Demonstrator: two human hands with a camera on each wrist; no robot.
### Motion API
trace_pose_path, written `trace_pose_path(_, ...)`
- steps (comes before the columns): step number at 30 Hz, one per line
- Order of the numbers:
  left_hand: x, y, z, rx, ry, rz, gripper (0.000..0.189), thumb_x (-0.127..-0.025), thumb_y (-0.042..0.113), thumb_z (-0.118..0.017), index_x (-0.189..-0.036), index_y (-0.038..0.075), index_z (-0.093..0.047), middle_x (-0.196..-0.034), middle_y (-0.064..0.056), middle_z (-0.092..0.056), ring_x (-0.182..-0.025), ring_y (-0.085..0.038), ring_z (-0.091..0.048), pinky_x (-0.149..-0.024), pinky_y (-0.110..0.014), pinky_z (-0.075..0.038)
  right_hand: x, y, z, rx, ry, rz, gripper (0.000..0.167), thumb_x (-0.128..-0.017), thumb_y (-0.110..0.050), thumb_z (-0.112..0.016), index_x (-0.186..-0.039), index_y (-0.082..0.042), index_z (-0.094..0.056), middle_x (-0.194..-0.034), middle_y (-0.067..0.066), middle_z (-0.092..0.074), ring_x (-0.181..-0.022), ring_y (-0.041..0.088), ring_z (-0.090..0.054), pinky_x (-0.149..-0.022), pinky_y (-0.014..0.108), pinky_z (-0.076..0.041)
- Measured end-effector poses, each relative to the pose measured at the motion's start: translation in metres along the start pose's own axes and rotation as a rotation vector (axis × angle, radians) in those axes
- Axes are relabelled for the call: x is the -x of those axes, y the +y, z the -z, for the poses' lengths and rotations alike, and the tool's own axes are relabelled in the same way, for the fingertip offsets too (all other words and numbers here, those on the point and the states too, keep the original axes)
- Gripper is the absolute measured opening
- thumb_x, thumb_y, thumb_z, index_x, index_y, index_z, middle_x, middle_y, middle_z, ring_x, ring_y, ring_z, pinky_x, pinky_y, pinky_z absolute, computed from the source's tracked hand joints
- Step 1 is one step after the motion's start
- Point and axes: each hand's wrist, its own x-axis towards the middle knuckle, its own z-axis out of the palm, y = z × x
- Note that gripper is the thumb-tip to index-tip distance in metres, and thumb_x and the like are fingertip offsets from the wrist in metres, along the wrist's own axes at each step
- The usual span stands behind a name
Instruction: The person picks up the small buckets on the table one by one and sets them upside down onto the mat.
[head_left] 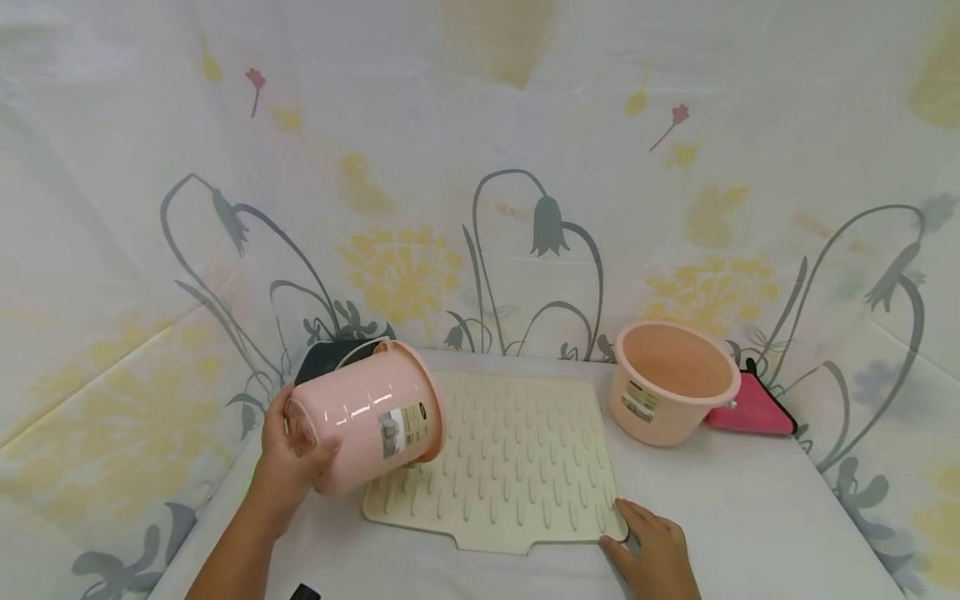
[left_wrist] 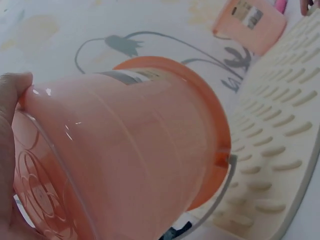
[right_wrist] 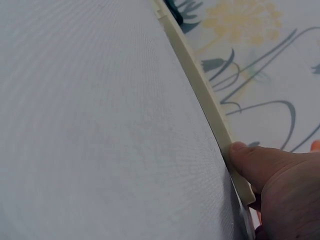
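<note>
My left hand (head_left: 279,467) grips a pink plastic bucket (head_left: 348,417) near its base. The bucket is tipped on its side, its orange-rimmed mouth turned to the right over the left part of a cream ridged drying mat (head_left: 517,508). In the left wrist view the bucket's patterned base faces the palm, and its wire handle (left_wrist: 220,192) hangs by the rim. My right hand (head_left: 656,550) pinches the mat's near right corner, with the thumb (right_wrist: 257,160) against the edge in the right wrist view. Some fingers of that hand are hidden there.
A second peach bucket (head_left: 663,425) stands upright behind the mat's right side. Beside it lies a pink item with black trim (head_left: 753,408). Something dark (head_left: 322,360) is partly hidden behind the held bucket. A small black object (head_left: 305,592) shows at the front edge.
</note>
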Motion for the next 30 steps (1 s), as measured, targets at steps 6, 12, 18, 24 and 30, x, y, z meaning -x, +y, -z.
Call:
trace_pose_path(6,-0.009,0.008,0.005,-0.161,-0.003,-0.051,0.116,-0.09,0.038,-0.078,-0.168,0.022,0.007,-0.169,-0.025,-0.006,-0.149,-0.05,-0.024,-0.112,-0.07,-0.041,-0.001,0.001,0.0,-0.006,-0.003,-0.01,0.076,-0.089,-0.046,-0.081,-0.148,-0.004,-0.058,-0.152,0.021,-0.056,-0.134,0.05,-0.046,-0.109,0.069,-0.041)
trace_pose_path(12,-0.021,0.017,0.01,-0.268,-0.045,-0.09,0.115,-0.09,0.034,-0.08,-0.169,0.018,0.001,-0.168,-0.03,-0.003,-0.145,-0.056,-0.024,-0.108,-0.076,-0.04,-0.001,0.001,-0.001,0.001,-0.008,-0.004,0.077,-0.089,-0.046,-0.082,-0.148,-0.003,-0.058,-0.151,0.021,-0.057,-0.134,0.05,-0.046,-0.11,0.069,-0.039)
trace_pose_path(18,-0.037,0.027,0.006,-0.407,-0.095,-0.208,0.113,-0.085,0.037,-0.084,-0.168,0.014,-0.012,-0.166,-0.03,-0.012,-0.143,-0.055,-0.03,-0.104,-0.075,-0.043,-0.002,0.002,0.0,0.006,0.003,0.005,0.075,-0.088,-0.044,-0.082,-0.146,-0.002,-0.059,-0.15,0.021,-0.058,-0.134,0.049,-0.047,-0.11,0.068,-0.039)
trace_pose_path(24,-0.051,0.039,0.0,-0.495,-0.161,-0.291,0.108,-0.083,0.04,-0.085,-0.167,0.012,-0.022,-0.166,-0.028,-0.019,-0.147,-0.055,-0.028,-0.104,-0.077,-0.041,-0.002,0.006,-0.005,0.037,0.009,0.024,0.075,-0.089,-0.045,-0.082,-0.144,0.0,-0.06,-0.147,0.021,-0.06,-0.133,0.045,-0.052,-0.11,0.067,-0.04)
trace_pose_path(30,-0.065,0.053,-0.01,-0.58,-0.203,-0.262,0.107,-0.084,0.049,-0.082,-0.167,0.018,-0.023,-0.167,-0.028,-0.018,-0.142,-0.062,-0.029,-0.102,-0.08,-0.037,-0.002,0.006,-0.003,0.035,0.014,0.026,0.077,-0.088,-0.049,-0.081,-0.145,-0.001,-0.06,-0.148,0.02,-0.06,-0.133,0.044,-0.051,-0.109,0.066,-0.041)
